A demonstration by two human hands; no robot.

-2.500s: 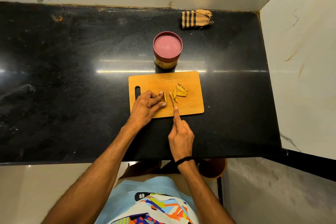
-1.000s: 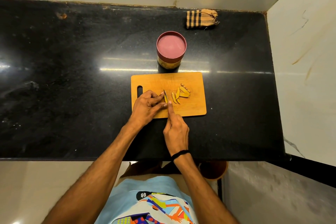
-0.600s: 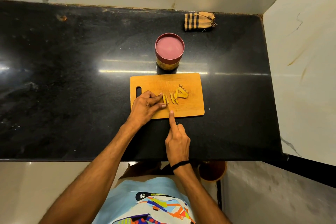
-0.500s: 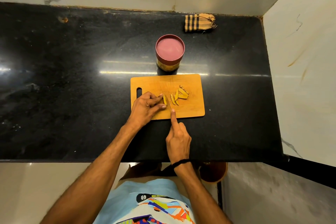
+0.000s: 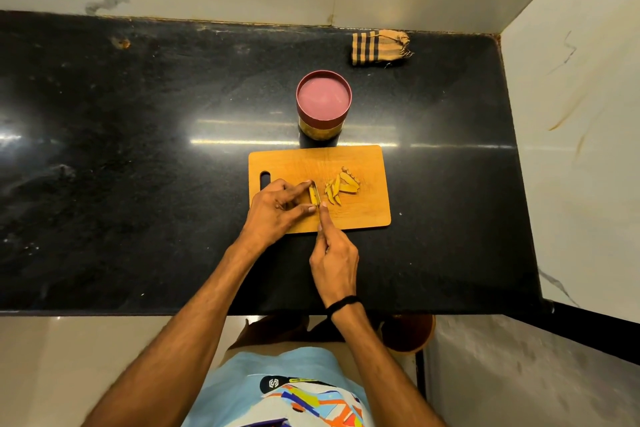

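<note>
On the rectangular wooden cutting board point(image 5: 367, 215), the left hand point(image 5: 277, 210) pinched a small yellow strip of food point(image 5: 312, 197) between thumb and curled fingertips near the board's middle. A heap of cut yellow slices point(image 5: 341, 187) lay just beside the strip at its 3 o'clock. The right hand point(image 5: 334, 258) curled round a thin knife point(image 5: 317, 191), forefinger straight along its back, with the blade against the strip.

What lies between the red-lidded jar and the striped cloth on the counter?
Nothing: the head view shows only bare black counter between the jar and the cloth.
</note>
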